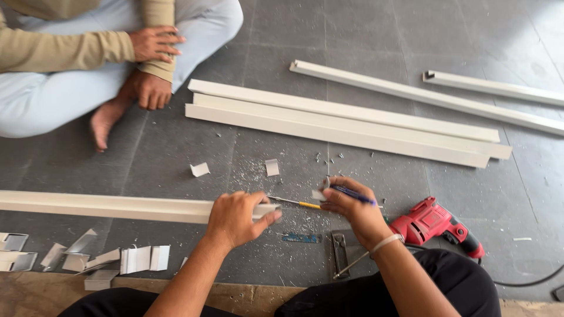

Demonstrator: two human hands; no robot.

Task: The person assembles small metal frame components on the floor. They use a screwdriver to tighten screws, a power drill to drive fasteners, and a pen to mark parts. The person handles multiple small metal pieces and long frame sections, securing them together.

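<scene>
Marking work, by the look of it: the left hand clamps down over the near end of a long cream channel strip, fingers wrapped across its top, thumb tip pressed at the cut end. That strip runs off toward nine o'clock along the grey floor. At three o'clock from it, the right hand pinches a blue pen between thumb and forefinger, tip pointing toward the strip's end; it seems to pin a small white offcut too, though the blur makes that hard to call. Between the two hands lies a thin yellow-handled tool, perhaps a screwdriver.

So the step in hand reads as marking or lining up at the strip's end. The next move calls for a steady left grip so the strip does not slide, and the pen tip brought onto the face just beside the thumb.

Red drill sits at three o'clock of the right wrist, pliers at six o'clock of that hand. More cream strips lie at twelve o'clock, metal offcuts at eight o'clock. Another person sits cross-legged at eleven o'clock, hands resting on the legs.
</scene>
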